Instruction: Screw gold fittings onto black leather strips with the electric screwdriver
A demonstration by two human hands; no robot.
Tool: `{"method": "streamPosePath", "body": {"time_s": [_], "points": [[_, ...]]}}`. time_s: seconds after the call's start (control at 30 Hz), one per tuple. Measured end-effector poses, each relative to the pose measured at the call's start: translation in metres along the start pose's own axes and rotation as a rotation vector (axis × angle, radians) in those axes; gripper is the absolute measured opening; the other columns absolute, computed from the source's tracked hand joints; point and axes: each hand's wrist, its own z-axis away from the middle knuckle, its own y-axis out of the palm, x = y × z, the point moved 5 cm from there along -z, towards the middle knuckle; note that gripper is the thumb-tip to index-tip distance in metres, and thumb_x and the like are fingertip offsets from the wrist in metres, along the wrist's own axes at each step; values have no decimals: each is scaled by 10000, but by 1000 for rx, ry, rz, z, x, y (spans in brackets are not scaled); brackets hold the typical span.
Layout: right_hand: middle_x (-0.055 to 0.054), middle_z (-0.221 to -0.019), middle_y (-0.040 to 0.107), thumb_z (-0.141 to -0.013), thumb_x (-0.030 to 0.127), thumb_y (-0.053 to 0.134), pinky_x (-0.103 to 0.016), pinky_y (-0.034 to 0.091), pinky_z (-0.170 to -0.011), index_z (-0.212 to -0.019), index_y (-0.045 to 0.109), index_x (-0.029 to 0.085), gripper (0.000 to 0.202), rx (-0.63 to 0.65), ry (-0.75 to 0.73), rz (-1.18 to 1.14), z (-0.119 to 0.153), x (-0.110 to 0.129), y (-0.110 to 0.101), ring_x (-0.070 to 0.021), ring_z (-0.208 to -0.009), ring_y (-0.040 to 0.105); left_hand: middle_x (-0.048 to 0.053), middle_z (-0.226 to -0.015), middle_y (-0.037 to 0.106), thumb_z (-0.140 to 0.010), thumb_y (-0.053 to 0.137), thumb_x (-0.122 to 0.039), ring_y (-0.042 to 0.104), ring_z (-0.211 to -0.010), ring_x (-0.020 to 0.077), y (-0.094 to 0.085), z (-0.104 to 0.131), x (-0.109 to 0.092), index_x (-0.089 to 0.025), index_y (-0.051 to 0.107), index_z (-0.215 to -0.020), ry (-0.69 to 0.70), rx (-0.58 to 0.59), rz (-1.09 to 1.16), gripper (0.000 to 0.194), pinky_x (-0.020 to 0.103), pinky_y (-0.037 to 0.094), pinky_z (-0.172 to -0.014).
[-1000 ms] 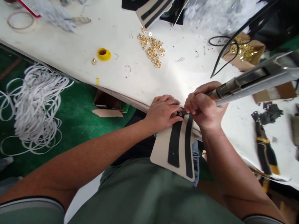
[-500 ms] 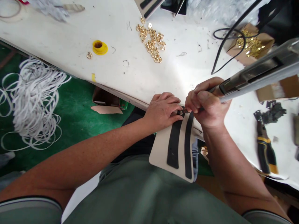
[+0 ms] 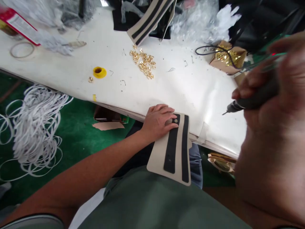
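Note:
A beige panel [image 3: 158, 156] with two black strips lies over the table's front edge, its lower part against the green shirt. My left hand [image 3: 160, 122] rests on the panel's upper left, thumb and fingers on either side of a small round metal piece [image 3: 175, 121] on one strip. At the right, close to the camera and blurred, my right hand [image 3: 274, 92] is wrapped round a dark powered screwdriver [image 3: 257, 97]. Its thin tip points left over the table, apart from the panel.
Gold metal fittings [image 3: 145, 65] lie on the white table [image 3: 111, 54], with a yellow tape roll [image 3: 99, 72] to their left. Behind are another striped panel [image 3: 149, 22], plastic wrap [image 3: 190, 22] and a box of gold parts [image 3: 226, 58]. White cord [image 3: 40, 124] is piled at left.
My right hand has lifted the screwdriver away from the panel, up and to the right. The small round metal piece on the strip now shows uncovered. The camera view has shifted.

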Motion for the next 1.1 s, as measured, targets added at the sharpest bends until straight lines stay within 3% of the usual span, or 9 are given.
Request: {"method": "streamPosePath", "body": {"time_s": [0.07, 0.17, 0.27, 0.37, 0.43, 0.53, 0.63, 0.87, 1.1], "points": [[5, -702, 549, -903, 510, 736, -318, 354, -486, -950, 670, 218, 303, -46, 14, 210, -6, -24, -6, -148, -532, 479, 19, -1327, 750, -897, 796, -463, 566, -1328, 284, 0, 0, -1, -280, 794, -1109, 15, -3, -7, 280, 450, 378, -1116], [-57, -823, 697, -861, 481, 778, -338, 419, -612, -1179, 709, 189, 438, 163, 218, 787, -8, -90, 5, -211, -689, 591, 42, -1355, 723, -891, 800, -463, 576, -1305, 289, 0, 2, -1, -276, 775, -1159, 14, -7, -41, 327, 451, 404, -1097], [-127, -1120, 755, -904, 474, 725, -410, 512, -752, -1318, 695, 220, 487, 305, 193, 919, 4, -129, 21, -306, -933, 687, 98, -1407, 674, -863, 823, -472, 566, -1309, 307, -1, 3, -1, -224, 711, -1282, 2, -43, -91, 500, 455, 417, -1115], [-167, -1251, 718, -919, 384, 713, -468, 534, -903, -1325, 710, 187, 452, 204, -2, 890, 27, -118, 27, -358, -1135, 664, 122, -1420, 657, -843, 838, -485, 546, -1329, 323, -4, 6, -4, -193, 649, -1349, -14, -77, -145, 614, 470, 407, -1136], [-138, -1208, 725, -942, 364, 694, -429, 551, -894, -1271, 737, 200, 371, 139, -86, 769, 51, -100, 29, -310, -1084, 686, 121, -1394, 675, -840, 837, -503, 555, -1307, 334, -5, 7, -5, -199, 628, -1360, -34, -80, -183, 638, 488, 405, -1121], [-63, -1034, 750, -953, 353, 696, -350, 566, -754, -1130, 781, 253, 220, 258, -51, 560, 90, -90, 43, -221, -872, 709, 123, -1352, 699, -848, 818, -537, 571, -1272, 348, -7, 9, -6, -207, 611, -1369, -56, -83, -229, 651, 508, 404, -1092], [-62, -1005, 750, -965, 320, 684, -376, 575, -826, -1077, 799, 275, 167, 244, -50, 514, 118, -98, 52, -244, -959, 706, 142, -1394, 674, -837, 820, -552, 555, -1303, 361, -11, 12, -6, -189, 575, -1408, -83, -118, -242, 720, 516, 402, -1102], [-63, -982, 748, -947, 294, 722, -413, 575, -870, -1038, 820, 289, 133, 144, -81, 422, 129, -112, 55, -249, -954, 696, 140, -1195, 734, -818, 836, -321, 625, -1192, 367, -17, 25, -11, -176, 520, -1474, -214, -119, -166, 742, 543, 471, -1051], [-43, -936, 778, -940, 290, 732, -421, 556, -890, -956, 816, 282, 86, 139, -83, 366, 130, -106, 55, -249, -940, 697, 92, -1227, 742, -853, 686, -170, 719, -1085, 239, -4, 28, -15, -213, 373, -1601, -334, -167, 406, 811, 405, 542, -1029]]}}
